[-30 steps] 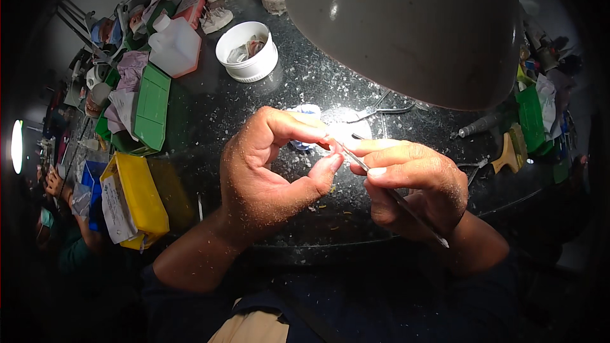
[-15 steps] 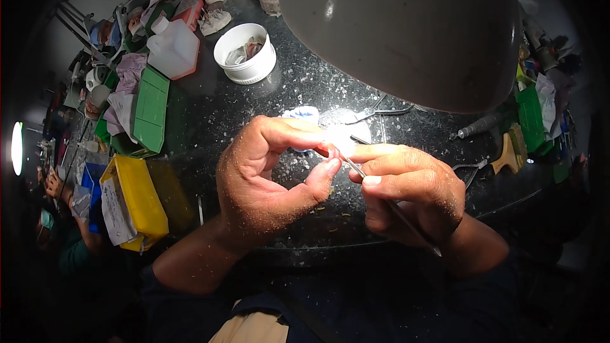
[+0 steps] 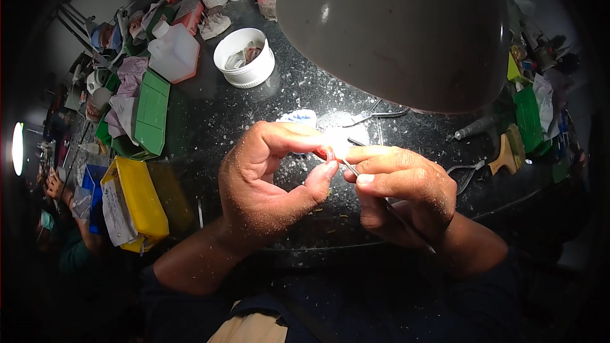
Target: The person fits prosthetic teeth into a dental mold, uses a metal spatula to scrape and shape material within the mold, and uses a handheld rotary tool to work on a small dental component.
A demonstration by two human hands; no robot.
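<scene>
My left hand [image 3: 267,184] pinches a small pink-red piece [image 3: 328,152] between thumb and index finger at the middle of the view, under the bright light. My right hand [image 3: 406,190] grips a thin metal tool [image 3: 407,226] like a pen, its upper end against or very near the small piece and its other end pointing down toward the lower right. Just beyond my fingers lie a blue-and-white object [image 3: 298,116], a brightly lit white object whose shape I cannot make out and metal pliers [image 3: 389,114] on the dark, speckled bench [image 3: 190,108].
A grey lamp shade [image 3: 394,32] overhangs the back right. A white tub [image 3: 244,70] and translucent jug [image 3: 171,51] stand behind. Green [image 3: 150,114] and yellow bins [image 3: 143,194] line the left. A brush [image 3: 505,159] lies right. Another person's hand [image 3: 54,184] shows at far left.
The tool in my right hand has shifted slightly left and down at its upper part, with small finger movements. Both hands keep their grips, and the view has shifted slightly.
</scene>
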